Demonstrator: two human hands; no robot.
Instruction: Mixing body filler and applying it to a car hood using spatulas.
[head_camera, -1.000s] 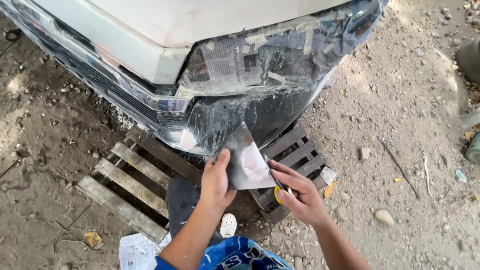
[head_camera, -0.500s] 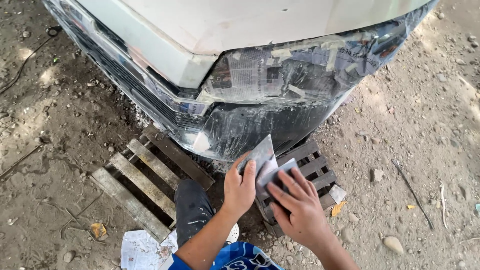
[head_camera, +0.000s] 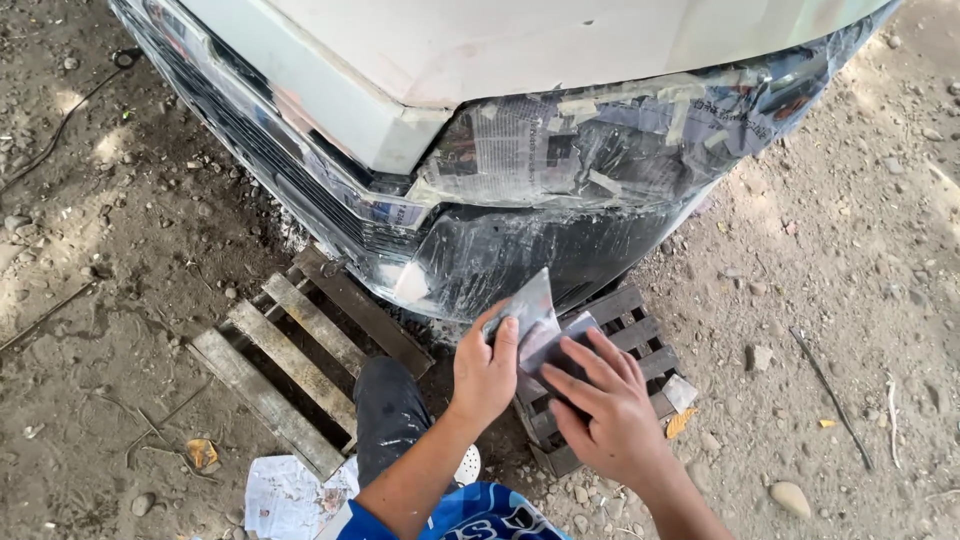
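While the left hand (head_camera: 487, 370) gripped the grey sheet (head_camera: 530, 312) at its lower edge, its fingers (head_camera: 503, 345) were curled nearly closed around it, thumb hidden behind. The sheet stood up just above those fingers, its tip close to the dark bumper corner (head_camera: 500, 255) — whether it touched, I could not tell. The right hand (head_camera: 605, 410) lay beside the left, its fingers (head_camera: 590, 365) spread and almost straight, pressing flat on a second, darker piece (head_camera: 555, 345) and not clasping it. To do this well, I judged the two pieces should be kept flat and aligned, with even pressure from the flat fingers — no creasing. Below the fingers was a wooden pallet (head_camera: 300, 350) on the dirt ground (head_camera: 850, 300); above them, newspaper masking (head_camera: 600, 150) covered the car.
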